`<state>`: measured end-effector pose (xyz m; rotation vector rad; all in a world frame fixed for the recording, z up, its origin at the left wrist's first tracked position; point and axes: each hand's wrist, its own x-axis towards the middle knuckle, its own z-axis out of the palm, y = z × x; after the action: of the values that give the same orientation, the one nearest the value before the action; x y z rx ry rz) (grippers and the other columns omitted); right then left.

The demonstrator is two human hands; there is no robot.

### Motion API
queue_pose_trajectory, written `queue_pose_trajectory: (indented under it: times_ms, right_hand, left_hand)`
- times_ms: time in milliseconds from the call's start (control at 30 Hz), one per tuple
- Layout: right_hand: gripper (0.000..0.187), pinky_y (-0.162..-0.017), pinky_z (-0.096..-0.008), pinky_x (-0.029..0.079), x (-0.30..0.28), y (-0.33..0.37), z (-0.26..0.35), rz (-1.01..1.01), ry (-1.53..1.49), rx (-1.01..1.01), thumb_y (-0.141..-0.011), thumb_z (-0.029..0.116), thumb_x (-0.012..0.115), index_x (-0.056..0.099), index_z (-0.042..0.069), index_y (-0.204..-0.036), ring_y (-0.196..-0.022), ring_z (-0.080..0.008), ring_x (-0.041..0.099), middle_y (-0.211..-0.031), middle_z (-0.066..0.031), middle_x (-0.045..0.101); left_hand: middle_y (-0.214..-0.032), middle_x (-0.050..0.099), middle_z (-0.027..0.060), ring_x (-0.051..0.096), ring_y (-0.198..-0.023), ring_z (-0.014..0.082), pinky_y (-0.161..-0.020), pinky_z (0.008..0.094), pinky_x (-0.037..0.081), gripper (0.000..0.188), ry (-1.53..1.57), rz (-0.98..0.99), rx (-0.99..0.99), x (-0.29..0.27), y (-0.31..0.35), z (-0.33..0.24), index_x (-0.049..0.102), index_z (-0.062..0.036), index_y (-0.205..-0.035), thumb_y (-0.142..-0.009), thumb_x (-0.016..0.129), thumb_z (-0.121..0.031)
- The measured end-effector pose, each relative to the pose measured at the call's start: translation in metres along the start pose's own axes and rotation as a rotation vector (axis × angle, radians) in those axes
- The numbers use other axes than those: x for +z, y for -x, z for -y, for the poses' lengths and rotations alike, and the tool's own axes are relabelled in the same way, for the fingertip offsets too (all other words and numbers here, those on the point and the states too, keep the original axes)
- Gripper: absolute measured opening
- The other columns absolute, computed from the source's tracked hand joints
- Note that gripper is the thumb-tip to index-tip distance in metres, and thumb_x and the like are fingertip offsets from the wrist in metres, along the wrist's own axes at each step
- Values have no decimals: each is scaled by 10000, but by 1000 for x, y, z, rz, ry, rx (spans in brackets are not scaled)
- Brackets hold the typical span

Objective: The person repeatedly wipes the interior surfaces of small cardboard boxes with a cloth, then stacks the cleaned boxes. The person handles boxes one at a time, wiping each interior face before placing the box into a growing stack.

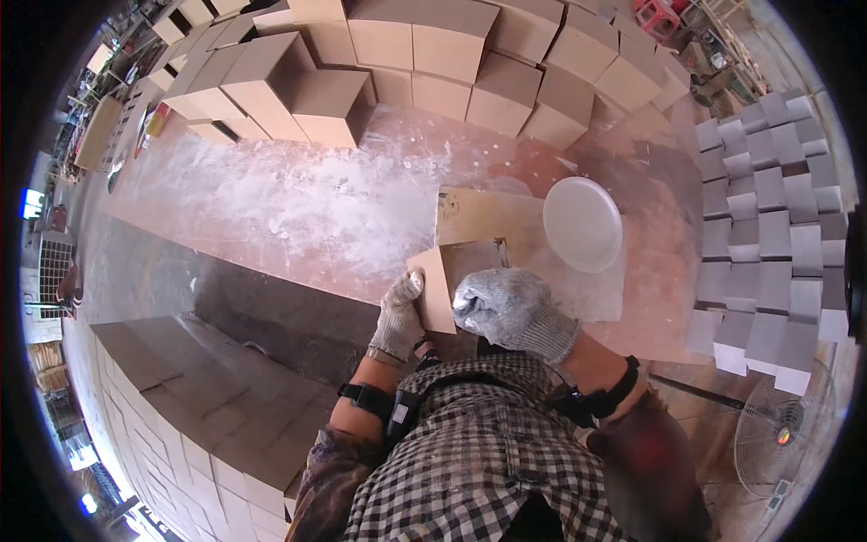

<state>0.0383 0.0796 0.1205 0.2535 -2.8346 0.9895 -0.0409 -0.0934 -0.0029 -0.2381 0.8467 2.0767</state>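
A small brown cardboard box (435,294) stands tilted close to my body, at the near edge of the worktable. My left hand (397,318), in a pale knitted glove, grips its left side with the thumb on the upper edge. My right hand (517,312), in a grey knitted glove, is curled closed against the box's right side. Whatever its fingers hold is hidden. Just beyond the box lies a flat, stained tan board (492,212). On the board's right part rests a round white plastic lid or dish (582,226).
Brown boxes (447,54) are stacked along the table's far side. White powder dusts the reddish tabletop (298,203). Stacked grey-white boxes (759,226) stand at the right, more boxes (194,379) at the lower left. A round fan (772,438) stands at the lower right.
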Motion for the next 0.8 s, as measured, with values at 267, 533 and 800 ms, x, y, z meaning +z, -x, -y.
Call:
queue_pose_trajectory:
  times_ms: [267,533,800]
  right_hand:
    - [76,-677,-372,486,-40,11,0,307,425,-156,-698,172,622,609,121,-753,-767,-240,601,-772,-44,587]
    - [188,-727,-388,462,-18,-4,23,222,421,-534,-684,231,558,580,126,-839,-832,-243,561,-873,-81,555]
    - [188,-701,-394,443,8,3,31,-90,764,-180,-750,184,571,585,119,-925,-799,-230,554,-869,-48,580]
  left_hand:
    - [-1100,618,100,622,-966,214,-869,354,517,546,32,37,23,16,3,-3,519,16,-1230,-820,682,-305]
    - [-1096,627,122,628,-972,233,-862,376,525,522,46,-13,-63,4,-4,-3,531,21,-1225,-824,676,-279]
    - [-1107,623,113,615,-1003,228,-903,372,503,544,160,9,-96,-9,-8,5,529,14,-1232,-813,686,-297]
